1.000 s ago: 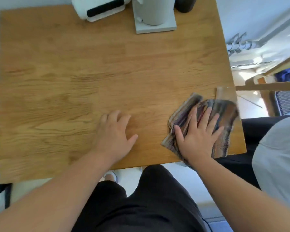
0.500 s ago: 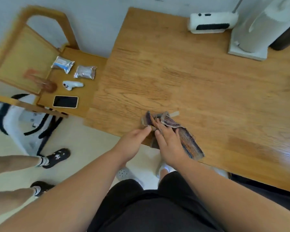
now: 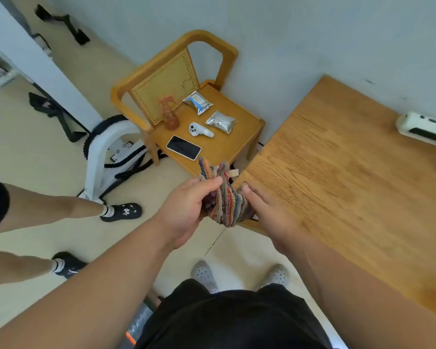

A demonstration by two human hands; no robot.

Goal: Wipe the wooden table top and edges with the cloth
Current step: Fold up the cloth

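The striped, many-coloured cloth (image 3: 224,197) is bunched up at the near left corner of the wooden table (image 3: 350,177). My left hand (image 3: 186,212) pinches the cloth's upper left part between thumb and fingers. My right hand (image 3: 267,212) grips its right side, thumb on top, just at the table's corner edge. The cloth hangs between both hands, partly over the floor and partly against the table's left edge.
A wooden chair (image 3: 212,144) stands left of the table, holding a phone (image 3: 183,147), a white controller (image 3: 199,130), two packets and a small bottle. Another person's legs (image 3: 61,207) stand at the left. A white device (image 3: 423,128) sits at the table's far edge.
My view swung left from the table's right side to its left corner. The cloth went from flat under my right hand to bunched up and held in both hands.
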